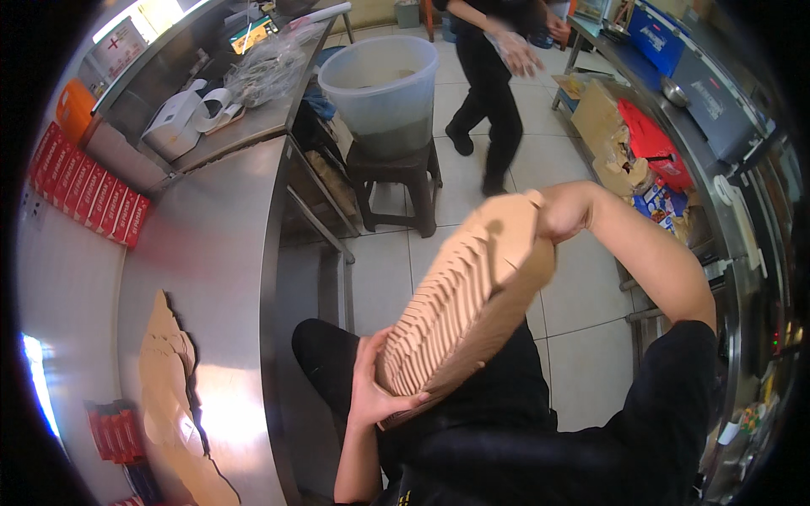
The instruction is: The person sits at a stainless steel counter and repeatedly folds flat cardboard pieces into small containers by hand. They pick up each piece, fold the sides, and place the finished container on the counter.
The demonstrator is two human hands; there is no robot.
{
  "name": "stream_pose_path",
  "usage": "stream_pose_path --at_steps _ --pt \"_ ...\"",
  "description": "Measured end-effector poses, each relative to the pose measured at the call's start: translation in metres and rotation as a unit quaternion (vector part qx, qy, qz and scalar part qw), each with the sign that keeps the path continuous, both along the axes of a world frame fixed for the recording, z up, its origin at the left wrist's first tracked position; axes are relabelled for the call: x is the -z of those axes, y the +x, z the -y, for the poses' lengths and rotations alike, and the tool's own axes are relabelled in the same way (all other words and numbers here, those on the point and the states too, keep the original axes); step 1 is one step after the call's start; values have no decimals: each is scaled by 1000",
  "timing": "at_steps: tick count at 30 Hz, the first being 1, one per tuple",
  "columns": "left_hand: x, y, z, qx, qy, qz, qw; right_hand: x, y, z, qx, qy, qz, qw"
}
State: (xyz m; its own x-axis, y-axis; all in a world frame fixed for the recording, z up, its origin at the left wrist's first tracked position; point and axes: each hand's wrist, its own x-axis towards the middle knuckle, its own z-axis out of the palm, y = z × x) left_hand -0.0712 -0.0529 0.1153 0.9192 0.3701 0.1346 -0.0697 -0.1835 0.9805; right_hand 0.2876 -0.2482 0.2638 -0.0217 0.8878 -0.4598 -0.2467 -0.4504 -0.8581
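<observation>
A thick stack of brown flat-packed cardboard boxes point(460, 308) is held tilted in front of my body, above my lap. Its many layered edges face up and to the left. My left hand point(371, 388) grips the lower left end, thumb on the near side and fingers around the far side. At the upper right end, my right hand point(565, 215) is bent over the stack's edge, with its fingertips hidden behind the cardboard. More flat brown cardboard pieces point(169, 405) lie on the steel table point(224, 337) to my left.
Ahead, a translucent tub point(380, 93) stands on a dark plastic stool point(394, 181). Beyond it a person in black trousers point(489, 101) stands on the tiles. Red boxes point(89, 190) line the left wall. At right, a steel counter point(641, 93) holds coolers, above cartons.
</observation>
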Motion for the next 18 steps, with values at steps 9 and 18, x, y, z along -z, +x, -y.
stream_pose_path --at_steps 9,18 --pt "-3 17 -2 60 -26 2 998 45 1 -13 -216 12 262 940" --pt "-12 24 4 91 23 -24 995 9 12 -12 -258 -33 306 916"
